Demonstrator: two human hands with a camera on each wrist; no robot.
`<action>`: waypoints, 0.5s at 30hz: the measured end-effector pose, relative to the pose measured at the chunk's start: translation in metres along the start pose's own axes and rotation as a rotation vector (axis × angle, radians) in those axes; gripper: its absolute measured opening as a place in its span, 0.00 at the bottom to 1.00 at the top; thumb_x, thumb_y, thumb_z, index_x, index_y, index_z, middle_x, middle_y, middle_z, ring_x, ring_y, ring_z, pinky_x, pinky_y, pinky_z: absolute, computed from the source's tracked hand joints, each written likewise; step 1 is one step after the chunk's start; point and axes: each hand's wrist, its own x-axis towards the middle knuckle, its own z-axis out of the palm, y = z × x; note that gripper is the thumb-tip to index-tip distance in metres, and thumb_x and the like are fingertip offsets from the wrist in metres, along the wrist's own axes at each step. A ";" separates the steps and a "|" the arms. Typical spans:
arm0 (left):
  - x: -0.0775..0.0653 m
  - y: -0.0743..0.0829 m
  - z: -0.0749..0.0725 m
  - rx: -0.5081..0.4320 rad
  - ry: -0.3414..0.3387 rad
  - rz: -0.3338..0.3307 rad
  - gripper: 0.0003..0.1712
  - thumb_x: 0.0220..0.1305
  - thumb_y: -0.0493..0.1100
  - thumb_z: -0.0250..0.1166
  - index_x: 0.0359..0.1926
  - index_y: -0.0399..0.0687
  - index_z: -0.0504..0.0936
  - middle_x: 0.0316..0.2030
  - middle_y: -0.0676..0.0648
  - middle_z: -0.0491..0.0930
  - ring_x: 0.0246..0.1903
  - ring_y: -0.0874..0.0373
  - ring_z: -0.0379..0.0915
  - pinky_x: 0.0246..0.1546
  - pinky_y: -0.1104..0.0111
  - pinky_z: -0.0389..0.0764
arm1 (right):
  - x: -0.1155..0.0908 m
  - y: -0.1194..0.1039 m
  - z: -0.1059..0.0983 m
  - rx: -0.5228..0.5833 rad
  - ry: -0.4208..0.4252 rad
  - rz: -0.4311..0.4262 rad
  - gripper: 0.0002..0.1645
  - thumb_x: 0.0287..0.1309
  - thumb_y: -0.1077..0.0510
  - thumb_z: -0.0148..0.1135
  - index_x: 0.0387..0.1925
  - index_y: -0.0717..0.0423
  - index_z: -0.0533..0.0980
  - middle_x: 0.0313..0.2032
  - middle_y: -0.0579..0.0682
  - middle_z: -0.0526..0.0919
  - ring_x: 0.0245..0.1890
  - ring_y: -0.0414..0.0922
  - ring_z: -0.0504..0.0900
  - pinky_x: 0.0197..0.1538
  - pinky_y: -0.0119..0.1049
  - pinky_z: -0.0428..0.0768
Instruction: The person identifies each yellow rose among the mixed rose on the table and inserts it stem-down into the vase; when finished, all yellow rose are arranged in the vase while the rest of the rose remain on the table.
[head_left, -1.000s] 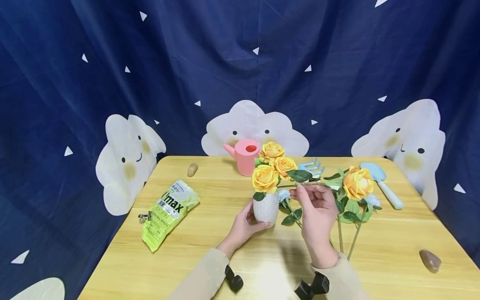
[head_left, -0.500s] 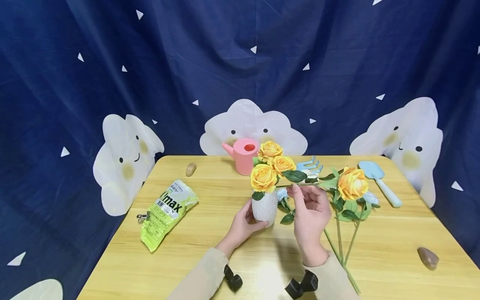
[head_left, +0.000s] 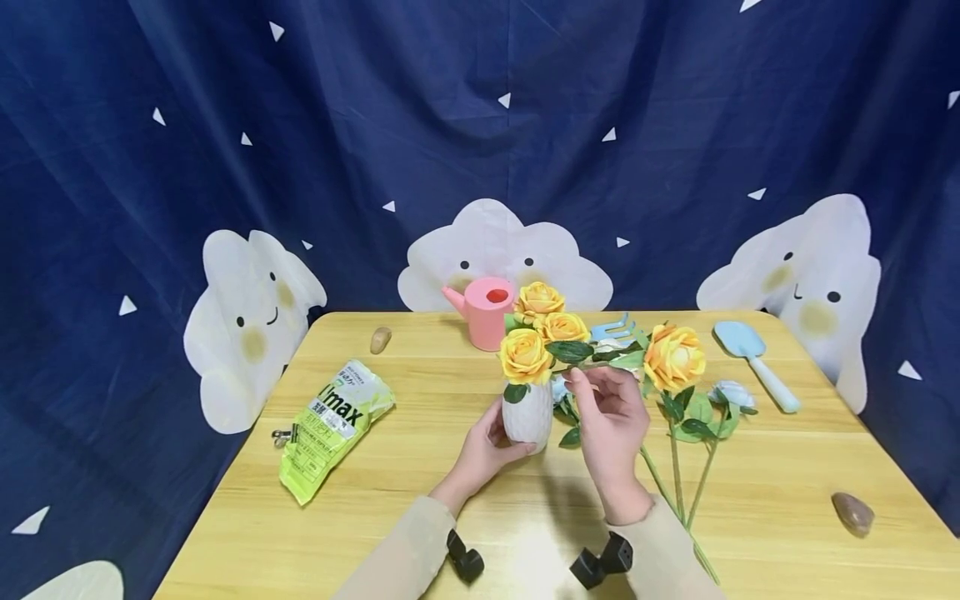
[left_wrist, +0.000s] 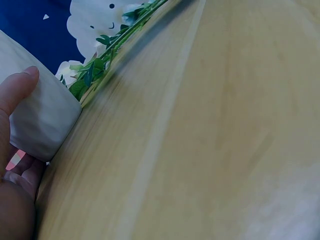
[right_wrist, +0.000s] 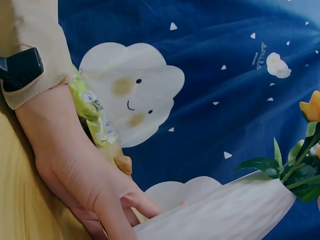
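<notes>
In the head view my left hand (head_left: 480,460) grips the lower part of a white textured vase (head_left: 527,423), thumb across its front. Several yellow roses (head_left: 527,357) crowd over the vase's mouth. Between thumb and fingers, my right hand (head_left: 613,425) pinches the stem of another yellow rose (head_left: 675,358). This rose lies nearly sideways, bloom to the right, its stem pointing at the vase mouth. The left wrist view shows the left thumb on the vase (left_wrist: 42,112), its base close to the tabletop. The right wrist view shows the left hand (right_wrist: 95,190) beside the vase (right_wrist: 230,210).
Pale blue roses (head_left: 732,393) with long stems lie at the right. Behind stand a pink watering can (head_left: 489,317), a blue hand rake (head_left: 611,329) and a blue trowel (head_left: 768,379). A green bag (head_left: 337,429) with a binder clip (head_left: 283,437) and stones (head_left: 852,513) flank the work.
My right hand has moved left toward the vase, carrying the yellow rose with it. The pale rose at the right now shows more. My left hand keeps its grip on the vase.
</notes>
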 end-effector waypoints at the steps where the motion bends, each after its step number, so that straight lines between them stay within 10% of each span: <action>1: 0.000 0.000 0.000 0.000 0.001 -0.003 0.48 0.47 0.34 0.73 0.68 0.47 0.59 0.58 0.45 0.71 0.59 0.56 0.65 0.59 0.61 0.65 | 0.000 0.001 0.000 -0.003 -0.003 0.000 0.09 0.50 0.79 0.59 0.33 0.81 0.68 0.28 0.58 0.81 0.28 0.45 0.83 0.35 0.32 0.81; 15: 0.001 -0.001 0.000 0.005 -0.004 0.023 0.48 0.48 0.34 0.73 0.68 0.46 0.59 0.58 0.46 0.71 0.59 0.57 0.65 0.59 0.61 0.66 | 0.002 0.001 -0.001 -0.009 -0.054 -0.036 0.08 0.49 0.80 0.59 0.29 0.82 0.67 0.29 0.56 0.82 0.29 0.42 0.82 0.35 0.29 0.80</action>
